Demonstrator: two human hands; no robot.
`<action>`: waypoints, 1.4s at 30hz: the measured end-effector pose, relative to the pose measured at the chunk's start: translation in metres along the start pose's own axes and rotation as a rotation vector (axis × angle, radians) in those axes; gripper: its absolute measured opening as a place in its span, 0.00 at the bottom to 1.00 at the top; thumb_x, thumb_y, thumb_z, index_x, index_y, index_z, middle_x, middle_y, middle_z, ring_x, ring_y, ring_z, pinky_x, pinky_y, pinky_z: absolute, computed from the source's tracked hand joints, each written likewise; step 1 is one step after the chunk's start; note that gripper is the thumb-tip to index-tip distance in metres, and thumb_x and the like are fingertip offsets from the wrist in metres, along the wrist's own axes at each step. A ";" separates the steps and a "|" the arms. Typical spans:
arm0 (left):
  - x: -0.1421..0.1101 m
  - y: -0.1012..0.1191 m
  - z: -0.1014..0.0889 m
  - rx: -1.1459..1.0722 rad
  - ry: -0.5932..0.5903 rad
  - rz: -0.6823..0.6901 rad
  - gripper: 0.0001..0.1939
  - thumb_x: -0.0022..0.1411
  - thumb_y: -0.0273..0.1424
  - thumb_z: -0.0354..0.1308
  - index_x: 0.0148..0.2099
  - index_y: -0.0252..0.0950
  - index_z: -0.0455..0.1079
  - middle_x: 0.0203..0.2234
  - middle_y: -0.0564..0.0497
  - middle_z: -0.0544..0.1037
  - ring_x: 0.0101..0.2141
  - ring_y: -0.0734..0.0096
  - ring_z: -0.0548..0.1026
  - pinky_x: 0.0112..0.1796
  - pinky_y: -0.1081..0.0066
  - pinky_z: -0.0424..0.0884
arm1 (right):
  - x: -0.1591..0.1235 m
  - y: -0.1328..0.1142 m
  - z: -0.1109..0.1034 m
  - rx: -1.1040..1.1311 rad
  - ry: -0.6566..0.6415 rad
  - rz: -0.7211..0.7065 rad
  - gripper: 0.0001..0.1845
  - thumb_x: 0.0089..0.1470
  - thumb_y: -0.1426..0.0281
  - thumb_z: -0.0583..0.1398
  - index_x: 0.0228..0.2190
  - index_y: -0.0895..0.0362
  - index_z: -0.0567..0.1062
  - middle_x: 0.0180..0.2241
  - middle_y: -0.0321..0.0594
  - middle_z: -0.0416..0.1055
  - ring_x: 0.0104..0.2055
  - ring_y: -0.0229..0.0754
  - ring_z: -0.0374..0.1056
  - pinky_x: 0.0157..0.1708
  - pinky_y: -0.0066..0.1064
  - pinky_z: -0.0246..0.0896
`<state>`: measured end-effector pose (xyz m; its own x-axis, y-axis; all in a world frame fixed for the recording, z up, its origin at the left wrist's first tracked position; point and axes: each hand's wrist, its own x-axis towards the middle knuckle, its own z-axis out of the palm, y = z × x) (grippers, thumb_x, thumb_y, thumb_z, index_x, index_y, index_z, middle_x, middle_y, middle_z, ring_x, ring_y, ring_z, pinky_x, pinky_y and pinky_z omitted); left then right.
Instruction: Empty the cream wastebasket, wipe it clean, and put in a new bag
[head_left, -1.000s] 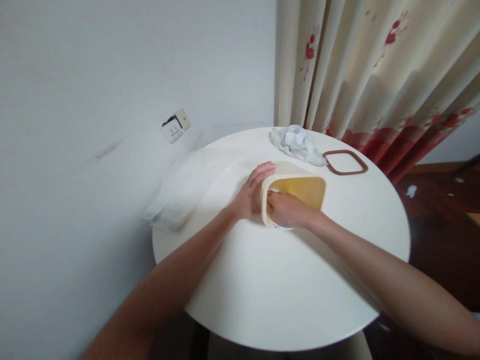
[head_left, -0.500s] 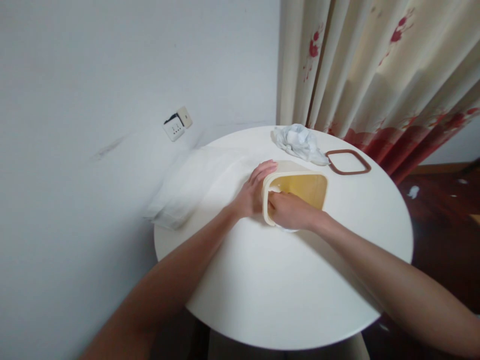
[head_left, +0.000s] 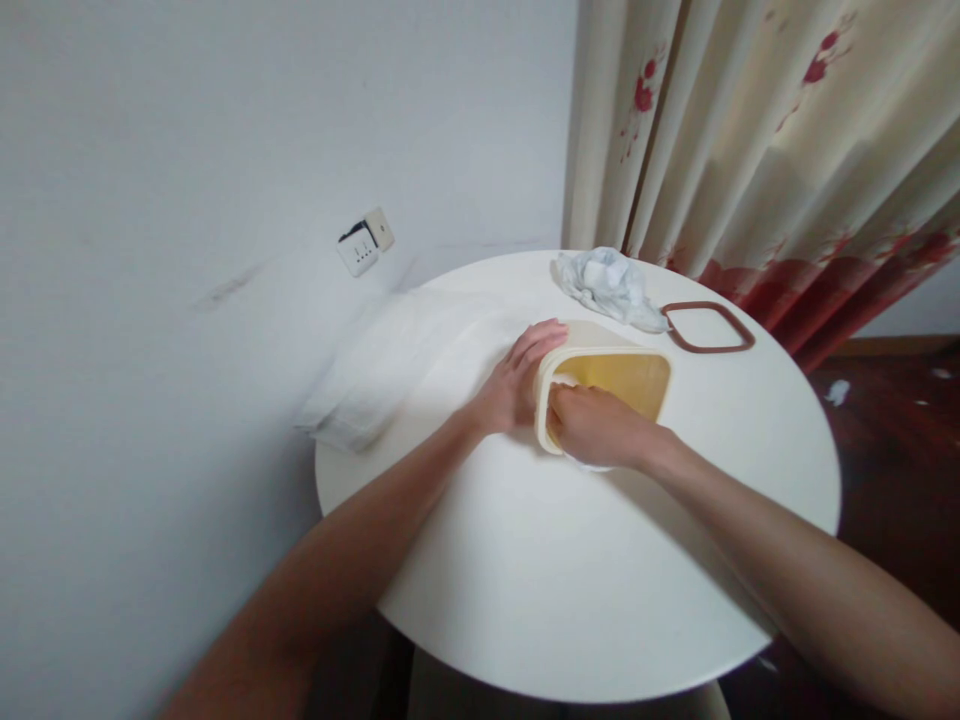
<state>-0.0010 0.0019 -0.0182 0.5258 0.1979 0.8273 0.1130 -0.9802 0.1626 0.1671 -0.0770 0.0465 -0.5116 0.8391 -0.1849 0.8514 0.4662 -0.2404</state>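
Observation:
A cream trash bin [head_left: 600,336] lies on its side on the round white table [head_left: 517,590], its yellowish open mouth facing me. My left hand [head_left: 517,378] is wrapped against the bin's left outer side, fingers over its upper wall. Through the mouth reaches my right hand [head_left: 600,425], fingers curled close to the inner left wall. A bit of white material [head_left: 566,379], like a tissue, peeks out beside these fingers; most of it is hidden. The bin's brown rim ring [head_left: 709,328] lies apart, on the table's far right.
A crumpled pale plastic bag [head_left: 611,285] sits at the table's back, touching the ring. Flat white packaging [head_left: 360,400] lies at the left edge by the wall, under a socket [head_left: 358,250]. A patterned curtain [head_left: 750,150] hangs behind; white scraps [head_left: 838,392] dot the dark floor.
The whole view has shifted slightly, with things appearing a little farther right. Both hands keep their places on and inside the bin; my right hand has barely moved.

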 end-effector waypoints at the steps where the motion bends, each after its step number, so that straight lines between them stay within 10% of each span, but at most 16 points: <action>1: 0.000 0.000 0.000 -0.003 0.003 0.003 0.50 0.58 0.51 0.67 0.73 0.39 0.50 0.64 0.34 0.66 0.66 0.41 0.64 0.64 0.37 0.64 | 0.002 0.000 0.001 0.032 0.009 -0.027 0.16 0.64 0.71 0.52 0.42 0.63 0.78 0.42 0.57 0.80 0.43 0.52 0.78 0.40 0.35 0.65; 12: 0.000 0.002 -0.001 0.006 -0.029 -0.026 0.46 0.61 0.46 0.67 0.73 0.43 0.49 0.64 0.35 0.65 0.67 0.42 0.63 0.64 0.36 0.63 | 0.007 0.006 0.008 -0.046 0.026 0.136 0.21 0.66 0.69 0.49 0.44 0.66 0.79 0.45 0.63 0.78 0.45 0.59 0.78 0.39 0.41 0.67; 23: 0.000 0.000 0.000 0.033 -0.018 -0.001 0.46 0.61 0.46 0.66 0.73 0.39 0.49 0.63 0.34 0.65 0.66 0.41 0.63 0.64 0.37 0.65 | 0.012 0.008 0.008 0.137 0.048 -0.075 0.17 0.66 0.70 0.51 0.45 0.63 0.77 0.47 0.56 0.79 0.45 0.50 0.76 0.43 0.34 0.63; 31: 0.001 0.003 0.000 -0.006 -0.016 -0.024 0.42 0.62 0.40 0.66 0.72 0.42 0.51 0.64 0.36 0.66 0.67 0.45 0.62 0.65 0.38 0.62 | 0.010 0.008 0.010 0.041 0.042 0.119 0.22 0.68 0.69 0.49 0.49 0.67 0.76 0.51 0.64 0.76 0.49 0.56 0.76 0.45 0.40 0.66; 42: -0.001 -0.003 0.000 0.005 -0.020 -0.012 0.49 0.59 0.50 0.67 0.73 0.44 0.48 0.64 0.36 0.64 0.67 0.41 0.63 0.64 0.36 0.64 | 0.007 0.004 0.003 0.075 0.033 0.031 0.20 0.67 0.69 0.48 0.46 0.64 0.77 0.47 0.59 0.79 0.45 0.53 0.77 0.42 0.37 0.65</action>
<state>-0.0017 0.0042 -0.0201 0.5412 0.2102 0.8142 0.1238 -0.9776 0.1700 0.1667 -0.0699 0.0409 -0.4802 0.8621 -0.1617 0.8550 0.4189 -0.3057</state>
